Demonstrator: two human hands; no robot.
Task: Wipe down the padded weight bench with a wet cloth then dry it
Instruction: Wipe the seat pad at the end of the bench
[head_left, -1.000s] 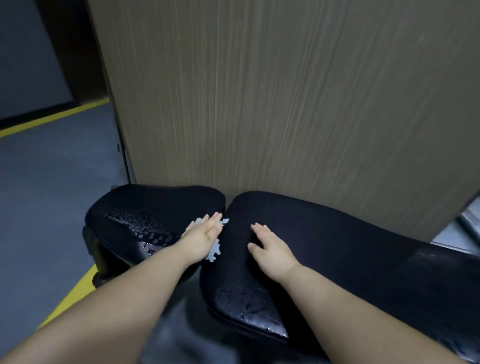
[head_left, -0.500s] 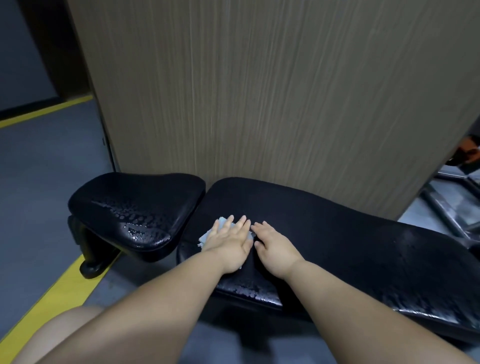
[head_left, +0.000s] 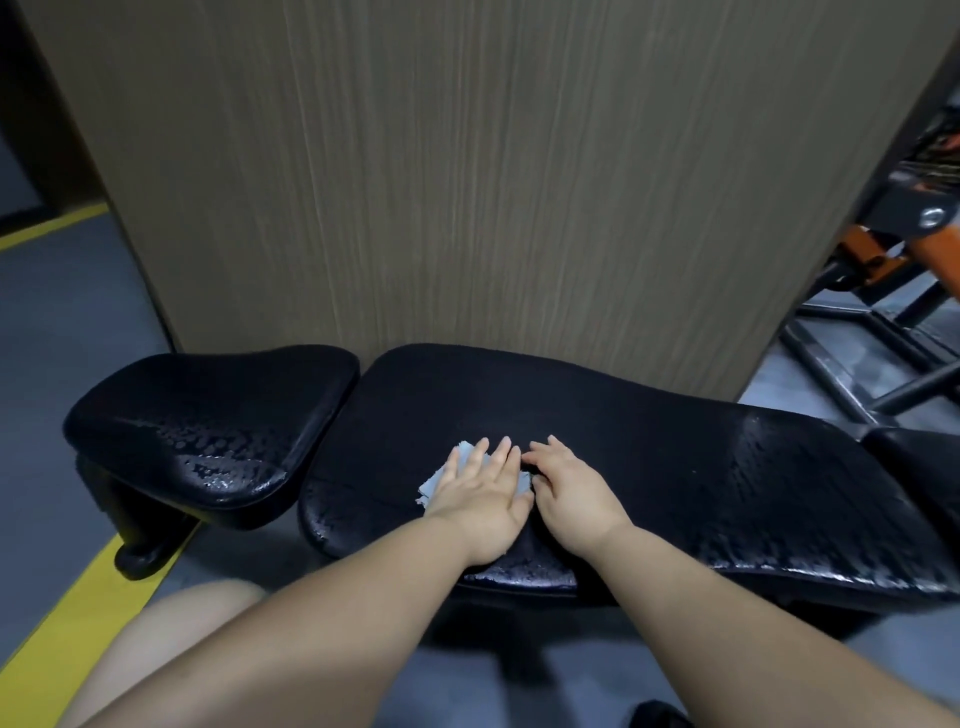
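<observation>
Black padding on the weight bench (head_left: 649, 457) glistens with water beads along its near edge and right end, as does the seat pad (head_left: 208, 415) to its left; the middle looks matte. A pale blue cloth (head_left: 435, 483) lies on the long pad under the left hand (head_left: 480, 493), which presses flat with fingers spread. The right hand (head_left: 571, 493) rests just beside it, fingers relaxed. A second ago the cloth was at the gap between the pads; it has since moved right.
</observation>
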